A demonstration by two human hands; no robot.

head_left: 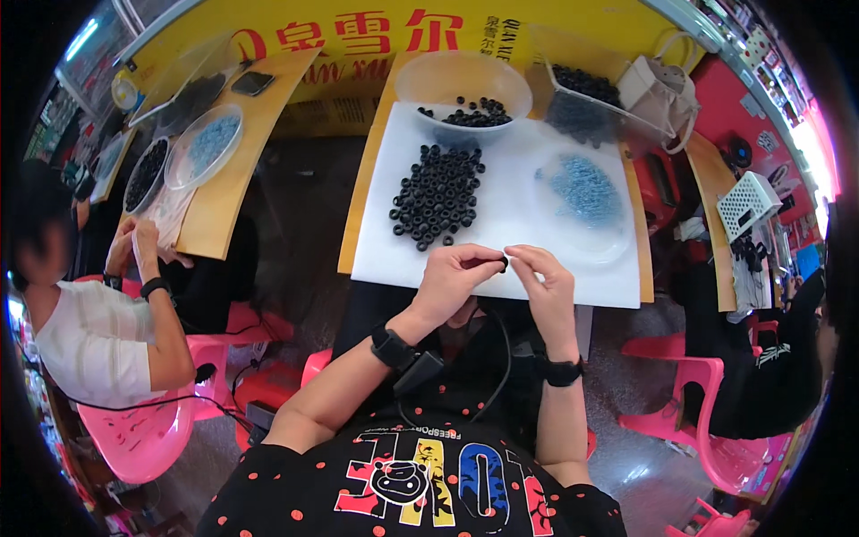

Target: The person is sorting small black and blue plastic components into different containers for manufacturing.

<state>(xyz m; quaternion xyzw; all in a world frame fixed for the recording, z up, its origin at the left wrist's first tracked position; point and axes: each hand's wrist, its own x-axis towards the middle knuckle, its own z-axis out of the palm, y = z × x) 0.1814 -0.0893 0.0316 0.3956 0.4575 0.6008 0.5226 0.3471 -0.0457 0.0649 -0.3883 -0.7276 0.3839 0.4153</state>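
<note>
Over the near edge of the white sheet, my two hands meet fingertip to fingertip. My left hand is closed in a pinch on a small black ring. Close against it, the fingers of my right hand are also pinched together; whatever they hold is too small to make out. Just beyond my left hand lies a loose pile of black rings with holes through them. To the right, small pale-blue pieces are heaped on a clear, shallow dish.
At the back of the wooden table stand a clear bowl with more black rings and a clear bin full of them. A pale handbag sits at the far right corner. On the left, another person works at a separate table.
</note>
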